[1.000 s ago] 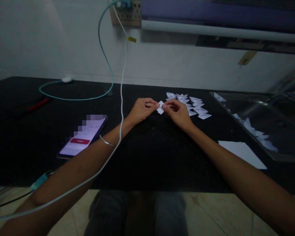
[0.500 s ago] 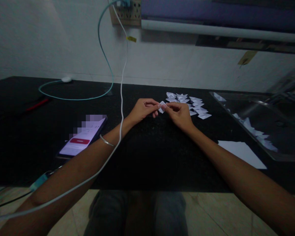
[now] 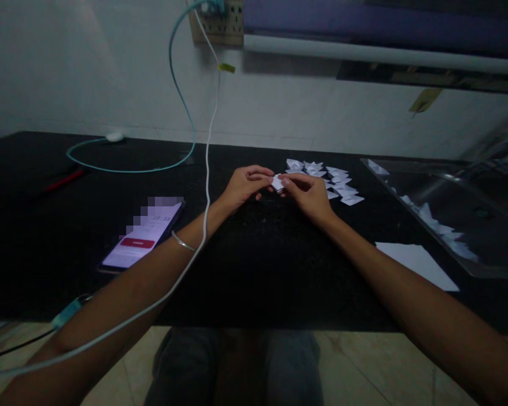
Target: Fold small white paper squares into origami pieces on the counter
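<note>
Both my hands meet over the middle of the black counter (image 3: 245, 265). My left hand (image 3: 244, 186) and my right hand (image 3: 307, 194) each pinch the same small folded white paper piece (image 3: 277, 183) between fingertips and thumb. The piece is mostly hidden by my fingers. Just behind and to the right of my right hand lies a pile of several folded white paper pieces (image 3: 328, 179).
A lit phone (image 3: 146, 234) lies left of my left forearm. A white cable (image 3: 207, 146) hangs from the wall socket across that arm; a teal cable (image 3: 131, 163) loops at the back left. A white sheet (image 3: 417, 264) and a tray with paper scraps (image 3: 440, 217) sit right.
The paper piece showed as an open flat shape between my fingertips; now it is folded smaller and squeezed tighter, with both hands drawn slightly closer together.
</note>
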Available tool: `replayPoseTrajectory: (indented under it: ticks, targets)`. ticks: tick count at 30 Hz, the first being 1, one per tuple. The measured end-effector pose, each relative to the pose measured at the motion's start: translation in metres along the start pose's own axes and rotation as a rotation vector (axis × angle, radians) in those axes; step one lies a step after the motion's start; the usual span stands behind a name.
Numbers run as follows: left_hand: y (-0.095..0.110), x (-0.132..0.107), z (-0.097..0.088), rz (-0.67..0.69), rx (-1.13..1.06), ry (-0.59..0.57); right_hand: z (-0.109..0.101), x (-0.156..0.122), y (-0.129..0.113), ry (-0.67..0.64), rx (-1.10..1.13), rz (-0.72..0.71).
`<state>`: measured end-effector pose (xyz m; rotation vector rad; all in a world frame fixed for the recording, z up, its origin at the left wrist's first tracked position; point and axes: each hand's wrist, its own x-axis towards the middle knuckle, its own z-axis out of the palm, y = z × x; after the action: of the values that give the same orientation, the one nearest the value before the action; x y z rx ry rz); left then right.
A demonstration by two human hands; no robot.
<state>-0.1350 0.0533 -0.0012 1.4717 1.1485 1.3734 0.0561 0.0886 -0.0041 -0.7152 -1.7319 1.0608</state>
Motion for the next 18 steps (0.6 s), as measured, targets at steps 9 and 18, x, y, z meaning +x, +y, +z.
replayPoseTrajectory:
  ticks: [9,18]
  targets:
    - [0.0027,-0.0026,0.001,-0.008,0.044,-0.059,-0.0013,0.0027,0.0035,0.09,-0.013,0.059]
    - [0.0032,-0.0022,0.0011,0.066,0.092,0.018,0.0009,0.0009,0.0064,0.077,0.074,0.04]
